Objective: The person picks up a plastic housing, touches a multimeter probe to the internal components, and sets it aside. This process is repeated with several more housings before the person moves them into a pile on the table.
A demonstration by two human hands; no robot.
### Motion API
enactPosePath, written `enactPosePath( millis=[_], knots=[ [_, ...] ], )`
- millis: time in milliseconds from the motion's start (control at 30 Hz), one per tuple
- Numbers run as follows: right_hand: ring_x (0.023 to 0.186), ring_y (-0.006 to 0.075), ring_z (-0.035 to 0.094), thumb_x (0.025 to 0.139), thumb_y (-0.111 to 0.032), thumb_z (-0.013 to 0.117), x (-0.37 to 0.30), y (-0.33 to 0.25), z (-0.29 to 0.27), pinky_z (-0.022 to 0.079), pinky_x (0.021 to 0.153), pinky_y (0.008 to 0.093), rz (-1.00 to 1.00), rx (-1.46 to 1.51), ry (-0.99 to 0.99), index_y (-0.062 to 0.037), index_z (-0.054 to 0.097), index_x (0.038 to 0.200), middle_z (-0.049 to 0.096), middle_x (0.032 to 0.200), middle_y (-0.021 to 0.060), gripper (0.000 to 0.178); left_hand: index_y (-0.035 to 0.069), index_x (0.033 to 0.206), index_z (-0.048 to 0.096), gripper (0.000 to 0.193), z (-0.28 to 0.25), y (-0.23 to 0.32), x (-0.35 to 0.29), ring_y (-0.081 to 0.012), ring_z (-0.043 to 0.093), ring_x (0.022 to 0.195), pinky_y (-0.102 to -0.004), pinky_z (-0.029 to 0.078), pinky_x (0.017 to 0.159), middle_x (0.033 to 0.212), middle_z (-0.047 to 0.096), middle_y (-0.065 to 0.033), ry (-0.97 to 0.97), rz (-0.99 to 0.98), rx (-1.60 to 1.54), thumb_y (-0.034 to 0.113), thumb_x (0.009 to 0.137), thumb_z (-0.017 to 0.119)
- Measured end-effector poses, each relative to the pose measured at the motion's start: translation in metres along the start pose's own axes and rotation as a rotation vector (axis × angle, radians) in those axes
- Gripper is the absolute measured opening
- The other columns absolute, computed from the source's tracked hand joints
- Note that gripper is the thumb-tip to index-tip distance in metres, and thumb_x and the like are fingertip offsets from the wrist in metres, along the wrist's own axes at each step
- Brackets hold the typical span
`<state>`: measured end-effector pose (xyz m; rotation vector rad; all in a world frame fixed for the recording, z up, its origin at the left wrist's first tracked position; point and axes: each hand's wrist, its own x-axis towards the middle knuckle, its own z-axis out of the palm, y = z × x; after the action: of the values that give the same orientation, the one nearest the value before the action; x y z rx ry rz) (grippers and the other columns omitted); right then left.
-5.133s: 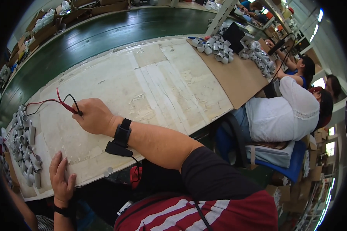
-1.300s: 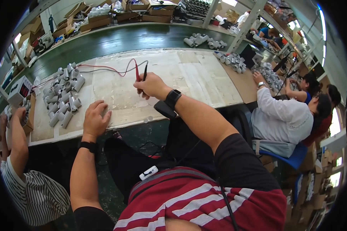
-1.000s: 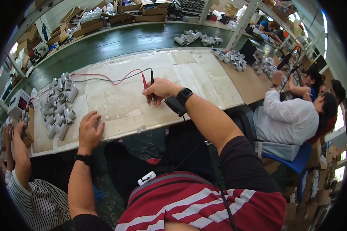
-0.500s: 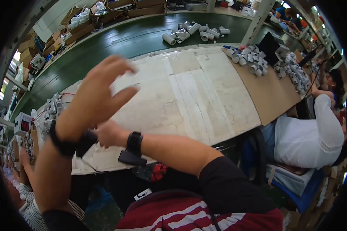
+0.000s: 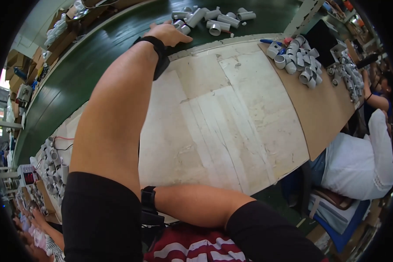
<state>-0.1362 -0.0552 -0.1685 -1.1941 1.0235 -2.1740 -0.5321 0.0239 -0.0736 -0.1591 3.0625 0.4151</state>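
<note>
My left arm stretches away from me across the white, tape-patched worktop [image 5: 201, 126]. At the far side, my left hand [image 5: 167, 34] is over the dark green belt [image 5: 118, 37], its thumb spread from the fingers. It is at the left end of a loose heap of grey plastic pipe fittings [image 5: 196, 18]; whether its fingertips touch one cannot be made out. No fitting shows inside the hand. My right forearm [image 5: 201, 201] lies bent along the worktop's near edge, and my left arm hides the right hand. Both wrists wear black bands with small black boxes.
At the right, more grey fittings [image 5: 299, 61] lie on a brown cardboard sheet [image 5: 321, 109] beside a black box [image 5: 321, 41]. A white-clad person [image 5: 351, 166] sits close by there. Another pile of fittings [image 5: 52, 168] is at the left, with people's arms beyond it.
My left hand has gone from above the left part of the worktop, near my right hand, out to the fittings on the belt. My right hand has become hidden behind my left arm.
</note>
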Motion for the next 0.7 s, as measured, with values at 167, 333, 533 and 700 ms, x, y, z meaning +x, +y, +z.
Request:
enactPosePath(
  millis=[167,333,533,700],
  knots=[
    [0.079,0.0195,0.069,0.087,-0.013,0.077,0.026,-0.083,-0.044,0.056,0.061,0.0359,0.475,0.157,-0.123,-0.0030,0.059,0.131,0.070,0.096,0.0124,0.049,0.007,0.142,0.056,0.082,-0.027,-0.013,0.014,-0.0300,0.067,0.110,-0.0358,0.053,0.092,0.125,0.069,-0.0140,-0.208,0.065,0.105,0.050,0.075,0.078],
    [0.056,0.0190,0.064,0.089,-0.013,0.070,0.025,-0.083,-0.045,0.051,0.045,0.0324,0.720,0.247,-0.118,-0.0006,0.062,0.116,0.068,0.077,0.0118,0.031,0.005,0.137,0.061,0.075,-0.040,-0.018,-0.010,-0.0274,0.068,0.107,-0.0369,0.054,0.091,0.119,0.071,-0.0154,-0.224,0.042,0.058,0.040,0.073,0.077],
    [0.056,0.0225,0.061,0.089,-0.015,0.065,0.024,-0.085,-0.025,0.048,0.050,0.0339,0.813,0.175,-0.106,0.0004,0.066,0.101,0.067,0.071,0.0105,0.019,0.001,0.129,0.063,0.068,-0.071,-0.052,-0.095,-0.0324,0.069,0.096,-0.0421,0.055,0.082,0.107,0.072,-0.0187,-0.209,0.129,-0.034,0.032,0.070,0.077],
    [0.079,0.0300,0.067,0.085,-0.019,0.074,0.012,-0.071,-0.016,0.054,0.076,0.0415,0.683,-0.103,-0.127,-0.0010,0.066,0.098,0.070,0.080,0.0116,0.023,0.004,0.135,0.059,0.075,-0.077,-0.057,-0.232,-0.0407,0.058,0.116,-0.0456,0.049,0.098,0.123,0.060,-0.0246,-0.414,0.360,0.074,0.028,0.067,0.081]
  ],
)
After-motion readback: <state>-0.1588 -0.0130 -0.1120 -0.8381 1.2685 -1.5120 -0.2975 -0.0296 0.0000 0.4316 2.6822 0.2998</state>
